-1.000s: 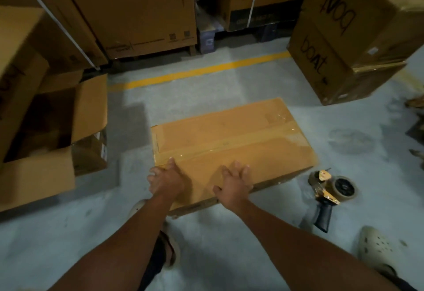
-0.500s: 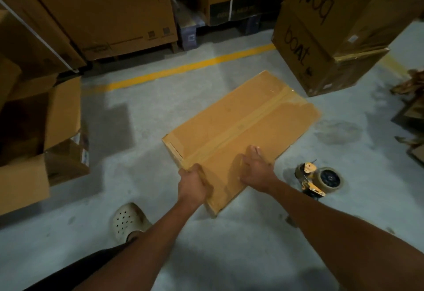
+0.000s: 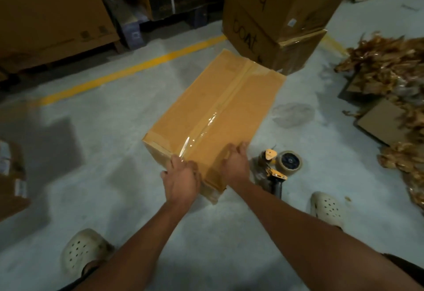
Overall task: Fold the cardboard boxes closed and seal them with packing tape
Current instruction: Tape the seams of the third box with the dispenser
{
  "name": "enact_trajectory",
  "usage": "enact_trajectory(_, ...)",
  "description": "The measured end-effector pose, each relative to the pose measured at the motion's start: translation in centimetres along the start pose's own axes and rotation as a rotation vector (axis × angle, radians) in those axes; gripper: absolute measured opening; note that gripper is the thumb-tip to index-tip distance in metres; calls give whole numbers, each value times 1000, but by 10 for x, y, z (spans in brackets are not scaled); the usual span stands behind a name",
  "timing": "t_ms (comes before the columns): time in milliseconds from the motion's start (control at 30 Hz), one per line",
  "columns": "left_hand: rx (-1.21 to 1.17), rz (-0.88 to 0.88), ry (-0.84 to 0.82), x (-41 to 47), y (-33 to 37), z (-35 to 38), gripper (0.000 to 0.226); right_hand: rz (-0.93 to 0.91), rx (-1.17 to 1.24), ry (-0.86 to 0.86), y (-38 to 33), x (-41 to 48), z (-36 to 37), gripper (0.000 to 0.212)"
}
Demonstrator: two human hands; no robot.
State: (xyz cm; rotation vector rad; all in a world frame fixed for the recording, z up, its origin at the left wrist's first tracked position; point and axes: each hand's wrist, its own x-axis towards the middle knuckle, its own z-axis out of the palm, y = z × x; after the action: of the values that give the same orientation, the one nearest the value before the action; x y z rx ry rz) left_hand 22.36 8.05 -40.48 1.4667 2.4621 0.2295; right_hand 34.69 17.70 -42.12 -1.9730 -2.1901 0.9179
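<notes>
Head view: cardboard box (image 3: 213,116) is closed, its top seam taped. Left hand (image 3: 181,181) and right hand (image 3: 234,164) press flat, fingers spread, on its near end. Tape dispenser (image 3: 278,168) lies unused just right of the right hand.

Left hand (image 3: 181,181): palm down, fingers curled, forearm extended forward. Right hand (image 3: 235,164): palm down, fingers spread flat, forearm extended.

Matt brown cardboard box (image 3: 213,116), glossy clear tape strip (image 3: 206,125), seemingly rough concrete floor (image 3: 114,153).
</notes>
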Motion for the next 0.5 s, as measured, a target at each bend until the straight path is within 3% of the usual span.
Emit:
enact_trajectory(67, 65, 74, 81, 13, 12, 3, 14, -29, 145, 123, 14, -2, -2, 62)
enact_trajectory(167, 86, 210, 96, 35, 24, 20, 28, 17, 337, 298, 45, -3, -7, 52)
enact_trajectory(333, -2, 377, -9, 69, 65, 43, 47, 361, 330, 61, 115, 18, 8, 37)
enact_trajectory(500, 41, 327, -13, 82, 92, 63, 55, 524, 156, -131, 173, 33, 18, 32)
